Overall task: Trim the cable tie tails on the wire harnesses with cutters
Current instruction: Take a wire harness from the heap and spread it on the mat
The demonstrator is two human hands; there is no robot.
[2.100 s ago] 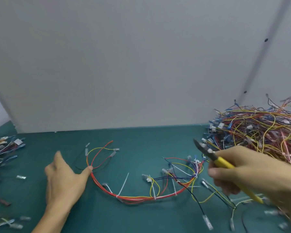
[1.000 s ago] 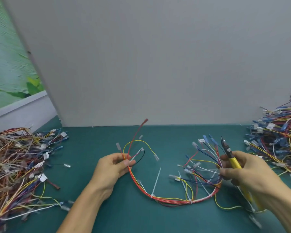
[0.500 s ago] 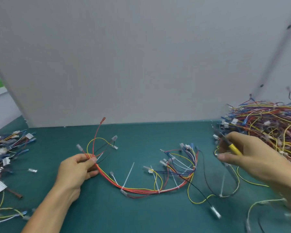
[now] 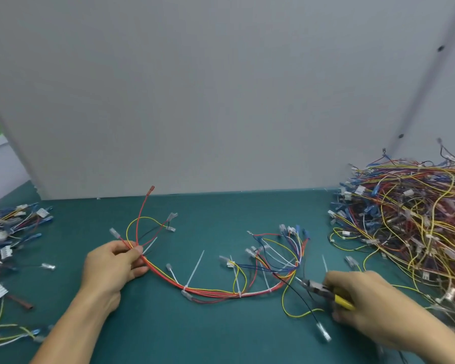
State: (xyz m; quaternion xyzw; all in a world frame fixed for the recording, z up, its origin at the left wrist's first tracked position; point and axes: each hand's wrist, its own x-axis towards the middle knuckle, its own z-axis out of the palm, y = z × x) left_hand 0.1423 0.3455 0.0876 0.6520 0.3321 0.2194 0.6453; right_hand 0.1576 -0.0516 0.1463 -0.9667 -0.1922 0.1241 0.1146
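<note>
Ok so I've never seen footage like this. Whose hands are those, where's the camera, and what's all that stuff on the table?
There is no machine here. These are a person's two bare hands, filmed by one wide-angle camera worn on their head, looking forward and down. The left hand pinches one end of a wire harness, a bundle of mostly red wires lying curved on the green mat. White cable tie tails stick out from it. The right hand holds yellow-handled cutters, tips pointing toward the harness's other end. A big pile of harnesses sits at the right and a smaller pile at the left, with a grey board standing behind.
</note>
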